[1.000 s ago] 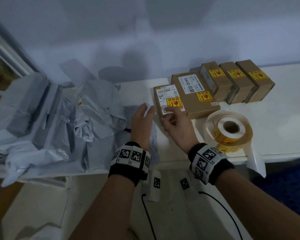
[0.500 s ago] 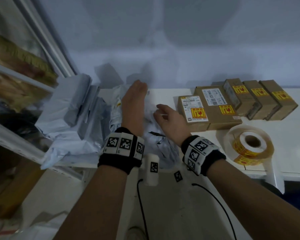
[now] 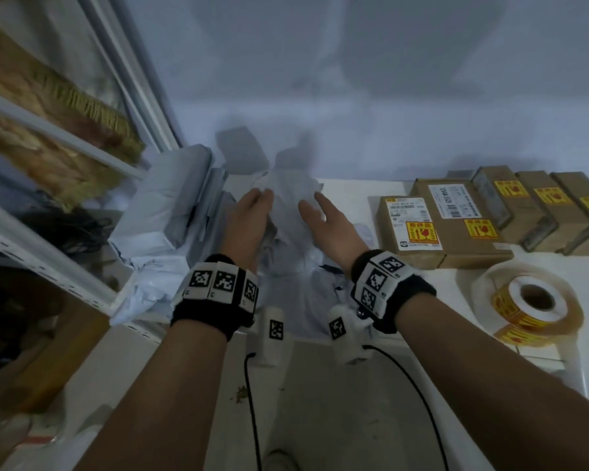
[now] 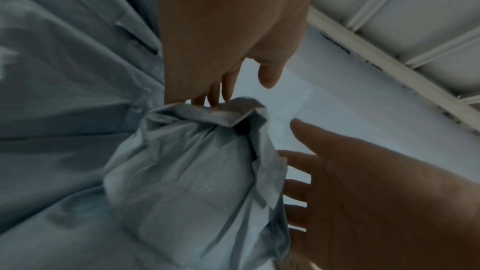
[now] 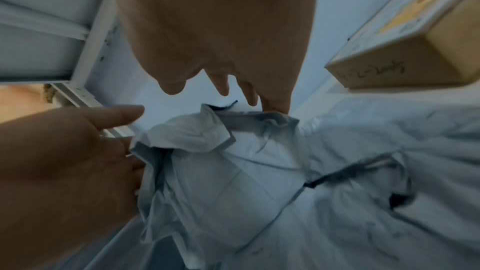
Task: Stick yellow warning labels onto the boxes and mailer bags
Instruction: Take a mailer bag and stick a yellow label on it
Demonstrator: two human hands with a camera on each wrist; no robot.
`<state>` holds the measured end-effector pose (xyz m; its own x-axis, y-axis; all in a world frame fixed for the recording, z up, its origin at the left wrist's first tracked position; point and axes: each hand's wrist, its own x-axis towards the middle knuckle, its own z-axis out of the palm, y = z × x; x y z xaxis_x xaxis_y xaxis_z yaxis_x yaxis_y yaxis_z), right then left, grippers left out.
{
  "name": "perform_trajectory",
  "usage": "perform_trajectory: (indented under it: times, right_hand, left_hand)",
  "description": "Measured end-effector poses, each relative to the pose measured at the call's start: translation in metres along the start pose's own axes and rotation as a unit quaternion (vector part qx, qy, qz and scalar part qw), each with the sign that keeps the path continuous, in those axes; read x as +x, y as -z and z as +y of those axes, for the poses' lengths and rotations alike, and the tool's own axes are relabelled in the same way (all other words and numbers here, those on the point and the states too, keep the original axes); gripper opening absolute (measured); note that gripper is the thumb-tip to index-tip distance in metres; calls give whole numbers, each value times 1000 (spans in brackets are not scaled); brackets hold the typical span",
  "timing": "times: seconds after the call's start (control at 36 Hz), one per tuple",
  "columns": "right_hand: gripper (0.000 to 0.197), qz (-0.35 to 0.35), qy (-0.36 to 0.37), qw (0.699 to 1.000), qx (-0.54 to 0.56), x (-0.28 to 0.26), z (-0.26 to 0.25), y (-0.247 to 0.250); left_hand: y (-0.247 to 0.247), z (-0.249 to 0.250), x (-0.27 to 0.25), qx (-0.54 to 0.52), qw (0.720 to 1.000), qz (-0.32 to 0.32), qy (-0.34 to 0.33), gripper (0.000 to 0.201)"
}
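A crumpled grey mailer bag (image 3: 288, 215) stands up from the pile at the table's left. My left hand (image 3: 252, 212) lies against its left side and my right hand (image 3: 323, 219) against its right side, fingers fairly straight. In the left wrist view the left fingertips (image 4: 210, 98) touch the bag's (image 4: 187, 182) folded top edge, thumb apart. In the right wrist view the right fingertips (image 5: 272, 104) touch the bag's (image 5: 221, 182) top. No yellow label shows on this bag. Several brown boxes (image 3: 456, 239) at the right carry yellow labels (image 3: 422, 232).
A roll of yellow warning labels (image 3: 531, 307) lies near the table's front right edge. More grey mailer bags (image 3: 170, 212) are heaped at the left beside a white window frame (image 3: 48, 263). Cables (image 3: 252, 402) hang from my wrists below the table edge.
Both hands left the labelled box and moved left to the mailer pile. The right hand followed the left, and the two now flank one bag. The view swung left.
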<state>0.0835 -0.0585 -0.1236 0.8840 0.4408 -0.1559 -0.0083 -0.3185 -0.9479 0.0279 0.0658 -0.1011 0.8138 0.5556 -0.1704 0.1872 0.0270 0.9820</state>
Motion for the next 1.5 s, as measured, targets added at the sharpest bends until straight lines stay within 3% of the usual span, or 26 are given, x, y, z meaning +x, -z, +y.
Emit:
perform_trajectory:
  times: [0.06,0.14,0.28,0.5,0.69,0.78,0.83,0.89,0.94,1.06,1.19,1.25,1.36,1.44,1.5]
  right_hand:
    - [66,-13,-6,1000,-4,2,5,-4]
    - [68,-26,-11,999,-17,0,9,-8]
    - [67,-27,-6,999,-18,-10,11,-10]
    - [60,10,8,999,43,-49,18,5]
    - [52,68,8,991,111,-90,26,37]
    - [50,83,16,988,126,-107,21,52]
    - [47,83,30,989,121,-115,16,63]
    - [62,89,34,988,119,-123,12,74]
    - [72,96,29,987,124,-128,14,83]
    - [69,118,24,981,152,-136,18,95]
    - [73,129,21,980,152,-153,32,108]
    - [77,134,20,981,142,-157,36,113]
    - [76,145,-11,977,153,-165,48,122]
    - [62,149,-10,980,135,-167,50,128]
    - [59,167,-9,977,131,-166,49,134]
  left_hand:
    - [0,-7,-2,39,999,0,9,22]
    - [-2,-11,-8,33,998,-4,44,38]
    - [0,-13,-20,21,999,3,48,33]
    - [-5,-10,-52,21,1000,-6,7,28]
    - [-32,-4,-89,-18,999,-30,1,35]
    - [-44,4,-107,-31,999,-33,-6,48]
    - [-51,7,-118,-46,998,-35,-8,43]
    - [-57,10,-129,-55,998,-38,-11,39]
    - [-62,14,-140,-65,997,-39,-14,50]
    - [-73,19,-152,-91,994,-56,-22,48]
    - [-88,15,-171,-93,993,-74,-16,67]
    - [-92,15,-174,-83,993,-81,-29,65]
    - [-101,14,-177,-47,993,-87,-63,37]
    - [-105,16,-179,-32,993,-93,-65,49]
    - [-108,13,-174,-45,993,-89,-60,47]
